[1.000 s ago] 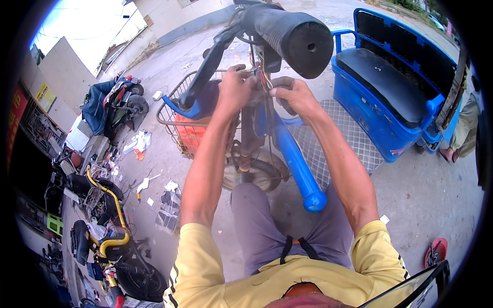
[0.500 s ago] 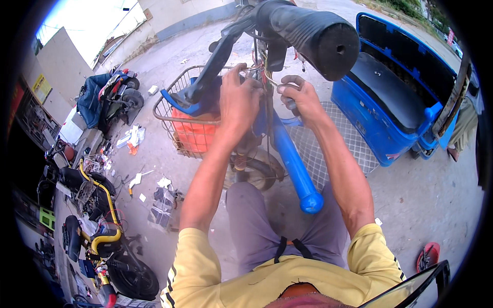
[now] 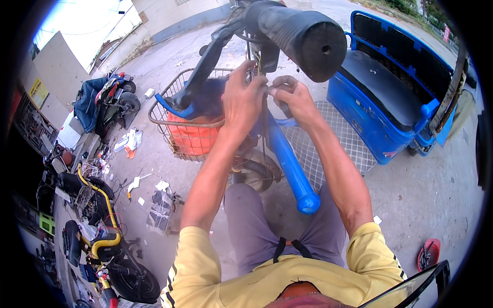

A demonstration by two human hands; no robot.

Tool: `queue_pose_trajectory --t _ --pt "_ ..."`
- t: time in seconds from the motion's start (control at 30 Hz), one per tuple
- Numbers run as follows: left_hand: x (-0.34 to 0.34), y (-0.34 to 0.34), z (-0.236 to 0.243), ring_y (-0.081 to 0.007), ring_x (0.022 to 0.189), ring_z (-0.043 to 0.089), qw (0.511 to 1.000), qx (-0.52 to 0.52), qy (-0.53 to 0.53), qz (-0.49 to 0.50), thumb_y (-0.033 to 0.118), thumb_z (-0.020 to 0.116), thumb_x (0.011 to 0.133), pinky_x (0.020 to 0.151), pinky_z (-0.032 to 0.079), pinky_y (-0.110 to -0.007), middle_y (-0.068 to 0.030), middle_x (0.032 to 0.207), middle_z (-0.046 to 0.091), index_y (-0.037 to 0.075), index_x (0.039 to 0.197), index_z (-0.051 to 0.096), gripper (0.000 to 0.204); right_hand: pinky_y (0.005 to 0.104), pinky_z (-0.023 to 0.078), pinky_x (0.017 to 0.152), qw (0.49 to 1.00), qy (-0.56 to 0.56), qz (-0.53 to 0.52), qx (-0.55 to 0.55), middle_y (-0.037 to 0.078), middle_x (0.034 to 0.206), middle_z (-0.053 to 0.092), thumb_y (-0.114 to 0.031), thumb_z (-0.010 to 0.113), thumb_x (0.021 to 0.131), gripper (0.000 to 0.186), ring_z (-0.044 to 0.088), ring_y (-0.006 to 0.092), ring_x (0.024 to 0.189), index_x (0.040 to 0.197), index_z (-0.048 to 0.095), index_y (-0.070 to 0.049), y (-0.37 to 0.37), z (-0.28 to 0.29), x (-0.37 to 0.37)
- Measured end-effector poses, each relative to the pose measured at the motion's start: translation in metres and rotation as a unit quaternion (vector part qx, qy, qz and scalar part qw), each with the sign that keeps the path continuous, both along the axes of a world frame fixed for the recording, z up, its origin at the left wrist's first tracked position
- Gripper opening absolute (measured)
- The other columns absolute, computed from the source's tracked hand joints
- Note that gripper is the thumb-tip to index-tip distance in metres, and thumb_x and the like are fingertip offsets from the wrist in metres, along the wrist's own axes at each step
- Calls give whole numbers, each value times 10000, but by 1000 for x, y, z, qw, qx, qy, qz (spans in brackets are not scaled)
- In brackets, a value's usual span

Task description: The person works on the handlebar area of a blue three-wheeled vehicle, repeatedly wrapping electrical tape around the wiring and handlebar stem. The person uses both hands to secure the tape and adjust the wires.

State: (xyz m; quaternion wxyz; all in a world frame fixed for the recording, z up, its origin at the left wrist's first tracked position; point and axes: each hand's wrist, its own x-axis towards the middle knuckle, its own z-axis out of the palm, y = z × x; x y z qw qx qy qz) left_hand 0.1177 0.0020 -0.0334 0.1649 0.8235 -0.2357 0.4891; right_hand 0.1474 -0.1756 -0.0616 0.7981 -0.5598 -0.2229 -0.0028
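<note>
Thin wires (image 3: 260, 65) hang from the handlebar assembly beneath a large black grip (image 3: 303, 38). My left hand (image 3: 242, 97) is closed on the wires at the steering column, fingertips bunched at their upper part. Just to the right, my right hand (image 3: 294, 100) has thumb and curled fingers pinched beside the wires; what it holds is too small to make out. Below both hands a blue tube (image 3: 287, 159) slants toward me. A rusty wire basket (image 3: 156, 123) with a red bag (image 3: 190, 138) sits left of my hands, partly behind my left arm.
A blue cargo seat box (image 3: 370, 123) and checker-plate floor (image 3: 308, 149) are at the right, near a person's trouser leg (image 3: 462, 118). A covered scooter (image 3: 92, 105), a yellow-framed bike (image 3: 108, 215) and scattered debris lie left. A red object (image 3: 429, 254) is at lower right.
My left fingers have shifted up and right among the wires. The black grip moved right, then slightly back left, as the view shifted. My right hand stays pinched near the wires.
</note>
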Motion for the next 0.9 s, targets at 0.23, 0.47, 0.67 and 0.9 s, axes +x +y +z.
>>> queue_pose_trajectory --t 0.23,0.47,0.67,0.9 --pt "12 3 0 -386 1204 671 997 62 -52 -7 88 818 833 970 558 -499 -184 1405 655 83 1032 772 205 239 429 608 1000 17 5 10 40 907 721 -89 773 966 259 607 75 746 1193 688 2 -6 -6 6" --pt "9 2 -8 -396 1153 693 999 41 -24 -6 88 806 853 955 565 -490 -194 1423 649 69 1060 759 213 242 441 612 999 48 -10 12 41 947 718 -194 738 1025 271 589 87 720 1207 707 3 -8 -7 1" --pt "2 -2 -13 -402 1163 678 1000 -22 12 -17 85 776 896 941 572 -477 -195 1334 663 47 1111 749 220 274 464 636 995 87 1 52 50 987 702 -280 690 1060 360 603 109 760 1269 703 12 -16 -25 2" --pt "-8 -1 -13 -359 1100 665 995 -60 59 45 102 776 938 934 536 -462 -159 1124 720 34 1172 746 245 309 503 692 989 104 49 95 68 973 692 -209 689 1043 355 604 129 785 1302 700 34 -20 -29 -21"
